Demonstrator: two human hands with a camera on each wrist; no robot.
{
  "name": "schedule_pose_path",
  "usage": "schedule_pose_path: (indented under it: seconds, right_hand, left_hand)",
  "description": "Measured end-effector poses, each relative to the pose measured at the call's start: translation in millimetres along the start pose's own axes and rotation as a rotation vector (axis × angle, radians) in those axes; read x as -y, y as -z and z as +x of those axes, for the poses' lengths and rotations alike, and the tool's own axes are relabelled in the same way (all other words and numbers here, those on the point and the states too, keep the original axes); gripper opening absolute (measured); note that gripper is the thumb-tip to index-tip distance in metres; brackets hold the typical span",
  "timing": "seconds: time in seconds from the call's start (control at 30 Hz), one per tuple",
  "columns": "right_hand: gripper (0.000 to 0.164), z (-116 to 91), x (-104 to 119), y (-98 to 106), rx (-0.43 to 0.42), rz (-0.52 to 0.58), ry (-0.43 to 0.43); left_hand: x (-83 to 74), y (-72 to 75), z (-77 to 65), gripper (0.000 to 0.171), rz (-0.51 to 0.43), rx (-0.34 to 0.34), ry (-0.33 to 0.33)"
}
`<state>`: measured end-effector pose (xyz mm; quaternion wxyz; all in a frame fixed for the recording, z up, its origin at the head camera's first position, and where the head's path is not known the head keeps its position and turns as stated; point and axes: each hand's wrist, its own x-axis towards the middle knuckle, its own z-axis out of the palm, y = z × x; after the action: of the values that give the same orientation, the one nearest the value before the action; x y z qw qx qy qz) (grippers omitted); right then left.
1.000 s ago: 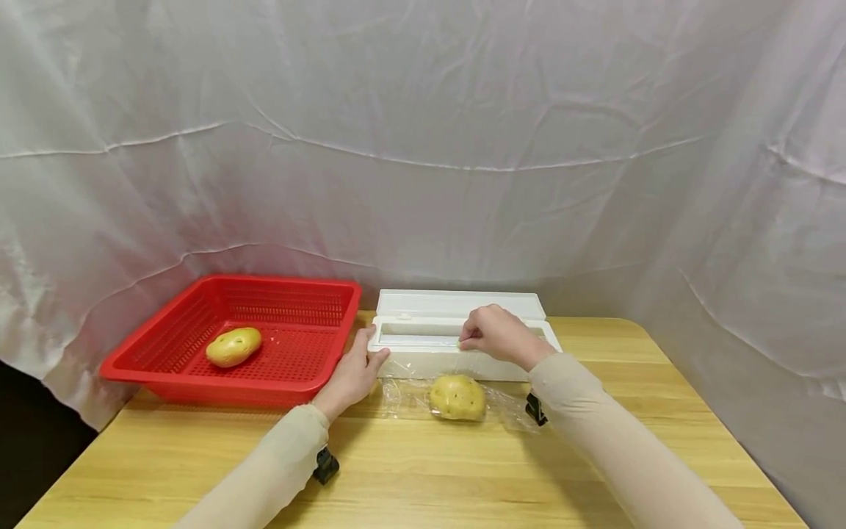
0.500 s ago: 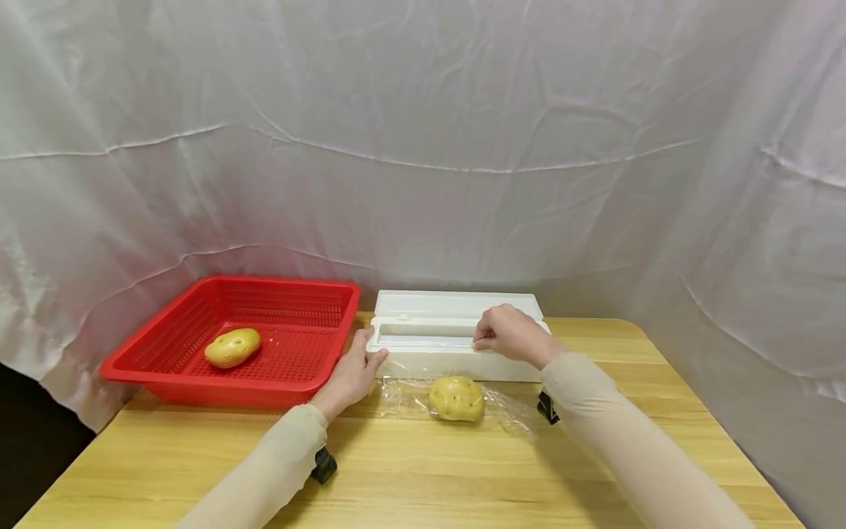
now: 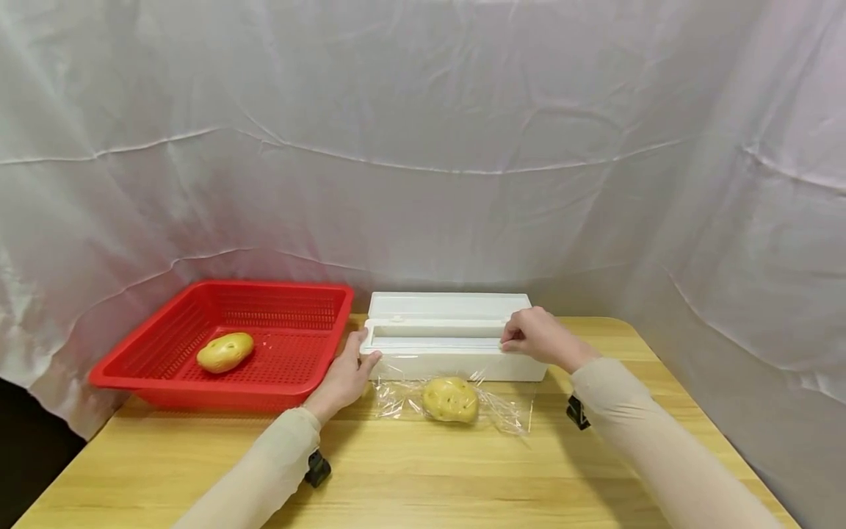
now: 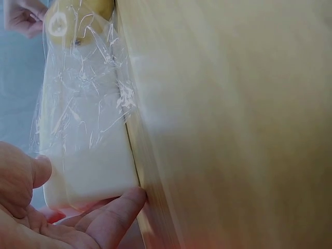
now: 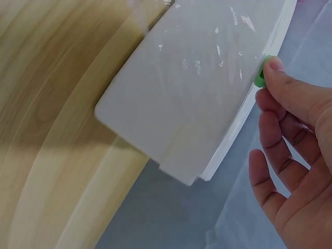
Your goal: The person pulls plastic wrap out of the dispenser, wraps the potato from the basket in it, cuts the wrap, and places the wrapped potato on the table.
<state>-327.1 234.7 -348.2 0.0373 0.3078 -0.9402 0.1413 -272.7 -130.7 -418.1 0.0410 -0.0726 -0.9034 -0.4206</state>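
Observation:
A white cling film dispenser box [image 3: 436, 366] stands on the table with its lid [image 3: 449, 304] raised at the back. My left hand [image 3: 340, 378] grips the box's left end, thumb on one side and fingers on the other. Between thumb and forefinger, my right hand [image 3: 545, 338] pinches a small green slider cutter [image 5: 259, 79] on the box's front top edge, towards the right end. Clear cling film [image 3: 507, 413] hangs from the box front onto the table. A yellow potato [image 3: 451, 400] sits in front of the box with crumpled film about it.
To the left stands a red plastic basket [image 3: 324, 345] with another potato [image 3: 225, 353] inside it. The wooden table [image 3: 423, 477] ends at a pale curtain [image 3: 423, 147] behind the box.
My right hand has slid rightward along the box's front edge with the slider cutter. The left hand keeps its grip on the left end. The view has shifted slightly.

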Motion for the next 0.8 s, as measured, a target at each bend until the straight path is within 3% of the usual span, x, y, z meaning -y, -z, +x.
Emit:
schedule_pose_path:
  seconds: [0.27,0.8]
  right_hand:
    - [0.016,-4,-4,2,-0.003,0.005,0.018]
    - [0.016,-21,-23,9,-0.01,0.026,-0.028]
  left_hand:
    - [3.0,0.9,-0.4,0.057,-0.002,-0.008,-0.015]
    - [2.7,-2.0,-0.3,0.055,0.004,-0.018,-0.023]
